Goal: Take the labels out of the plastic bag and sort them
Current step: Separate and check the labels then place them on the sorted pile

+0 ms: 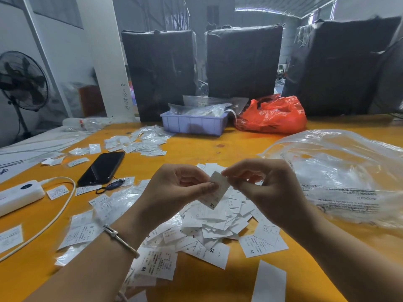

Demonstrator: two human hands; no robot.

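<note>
— What's she got there?

— A small white rectangular label marked XL (218,190), held up over the yellow table (196,147). The left hand (174,188) pinches its left edge between thumb and forefinger; the right hand (261,184) pinches the top corner, fingers curled in tight. Their grip hides most of the print.

— And the rest?

— A loose heap of white paper labels (209,225) lies straight below, some showing M or S, most too blurred to read. The crumpled clear plastic bag (340,177) sits just right of the hands, cut off by the edge; I cannot tell what's inside.

— Further out?

— A black phone (102,167) to the left, a white power bank (19,196) half out of view, a lilac plastic tray (194,125) and a red plastic bag (272,116) at the back.
</note>
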